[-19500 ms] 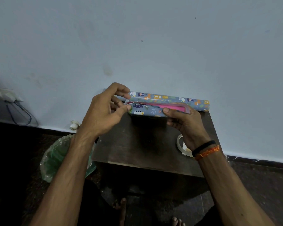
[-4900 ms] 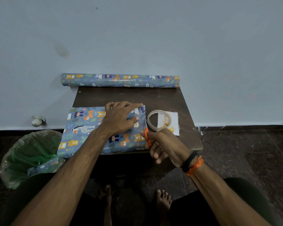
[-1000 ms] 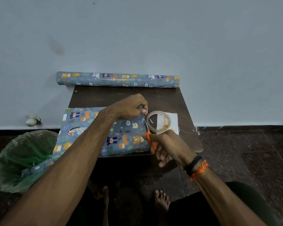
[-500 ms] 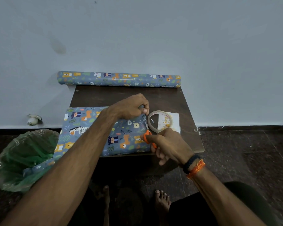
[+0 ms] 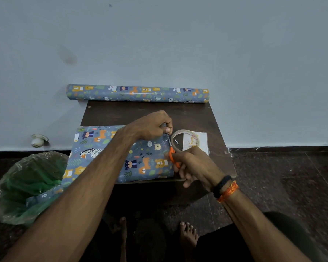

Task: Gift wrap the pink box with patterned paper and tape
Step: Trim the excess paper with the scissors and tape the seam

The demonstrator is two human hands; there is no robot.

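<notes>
While the bin (image 5: 25, 188) sits left of the table (image 5: 193, 118) with a paper scrap in it, wrapped box (image 5: 102, 148) lies on the table's front left, overhanging that edge. Roll (image 5: 136, 93) at the back against the wall. Left hand (image 5: 151, 125) curled, pinching paper at the box's right end. Right hand (image 5: 193, 165) grips orange scissors (image 5: 171, 155), blades at that pinch. Tape (image 5: 185, 140) just right, on a white card (image 5: 202, 138).

You're facing a plain pale-blue wall (image 5: 159, 38), smudged upper left. Small dark wooden table (image 5: 121, 114) against it, dark speckled stone floor (image 5: 284, 176), dim lighting.
</notes>
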